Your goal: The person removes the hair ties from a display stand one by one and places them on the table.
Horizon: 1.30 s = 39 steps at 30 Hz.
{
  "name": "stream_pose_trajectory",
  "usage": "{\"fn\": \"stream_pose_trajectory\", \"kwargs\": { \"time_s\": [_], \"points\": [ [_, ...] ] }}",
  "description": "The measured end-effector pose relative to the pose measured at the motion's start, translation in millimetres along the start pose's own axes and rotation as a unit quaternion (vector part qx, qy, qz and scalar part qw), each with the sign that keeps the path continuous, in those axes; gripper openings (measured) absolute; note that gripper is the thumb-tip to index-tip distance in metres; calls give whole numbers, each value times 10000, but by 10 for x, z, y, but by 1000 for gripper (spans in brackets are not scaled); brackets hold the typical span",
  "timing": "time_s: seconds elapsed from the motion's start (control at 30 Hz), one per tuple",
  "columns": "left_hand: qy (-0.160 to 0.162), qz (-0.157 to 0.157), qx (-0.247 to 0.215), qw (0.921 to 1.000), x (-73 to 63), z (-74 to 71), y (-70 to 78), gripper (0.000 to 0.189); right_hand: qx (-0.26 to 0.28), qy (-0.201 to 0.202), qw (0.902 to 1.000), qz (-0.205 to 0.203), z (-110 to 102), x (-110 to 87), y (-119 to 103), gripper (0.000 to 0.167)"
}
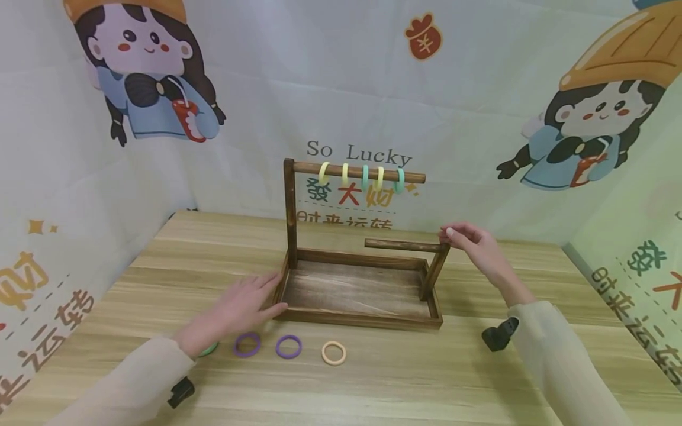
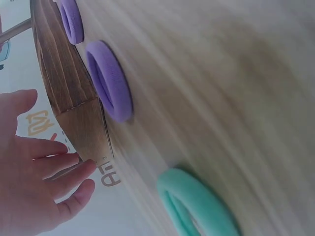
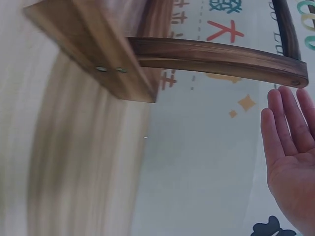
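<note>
A dark wooden rack has a shallow tray base [image 1: 357, 290], a high upper bar [image 1: 306, 168] and a short lower bar [image 1: 402, 245]. Several hair ties, pale yellow and teal, hang along the upper bar, including a yellow one [image 1: 322, 173]. My left hand [image 1: 240, 305] lies against the tray's left end, its fingers extended. At the top of the right post [image 1: 436, 271], my right hand [image 1: 476, 242] has its fingertips right at the wood; the right wrist view shows those fingers straight. Neither hand holds anything.
In front of the rack lie a peach hair tie [image 1: 334, 364], two purple ones, one of them [image 1: 288, 357] near the tray's edge, and a green one [image 2: 197, 191] partly hidden under my left wrist in the head view. A printed cloth [image 1: 256, 118] stands behind the table.
</note>
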<state>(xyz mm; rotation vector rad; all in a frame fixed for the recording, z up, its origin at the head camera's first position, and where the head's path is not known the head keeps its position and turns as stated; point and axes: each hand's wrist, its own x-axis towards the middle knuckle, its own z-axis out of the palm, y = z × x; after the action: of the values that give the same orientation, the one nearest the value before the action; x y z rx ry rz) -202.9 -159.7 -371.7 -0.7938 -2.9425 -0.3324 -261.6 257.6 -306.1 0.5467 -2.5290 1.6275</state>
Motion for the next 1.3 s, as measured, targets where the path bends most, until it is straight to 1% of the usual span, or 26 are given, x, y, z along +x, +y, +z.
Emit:
{"fn": "stream_pose_trajectory", "kwargs": {
  "time_s": [0.17,0.23,0.3,0.47,0.57,0.67,0.77,0.9,1.1,1.3],
  "points": [
    [-52,86,-31,9999,-21,10,-8,62,85,167,9994,-307,-17,128,-85,43],
    [-54,97,-25,9999,-24,17,-12,61,43,224,9991,-349,-28,180,-137,44],
    [-50,92,-15,9999,-24,21,-15,60,120,277,9988,-383,-40,245,-196,44],
    [-30,59,-71,10000,-14,39,-29,58,277,241,9984,-439,-53,429,-384,48],
    [-16,33,-130,9999,-10,45,-35,57,186,105,9989,-424,-38,535,-502,50],
    [12,29,-137,9999,-10,44,-35,57,124,-118,9991,-394,-12,633,-601,51],
    [39,42,-122,9999,-9,40,-31,57,79,-377,9986,-352,15,712,-673,52],
    [64,66,-116,9999,-5,44,-31,57,-169,-598,9976,-294,55,799,-756,54],
    [125,112,-113,9998,-2,49,-35,57,-378,-916,9947,-291,117,900,-838,52],
    [174,201,-86,9996,1,46,-23,56,-688,-1110,9913,-146,131,938,-860,52]
  ]
}}
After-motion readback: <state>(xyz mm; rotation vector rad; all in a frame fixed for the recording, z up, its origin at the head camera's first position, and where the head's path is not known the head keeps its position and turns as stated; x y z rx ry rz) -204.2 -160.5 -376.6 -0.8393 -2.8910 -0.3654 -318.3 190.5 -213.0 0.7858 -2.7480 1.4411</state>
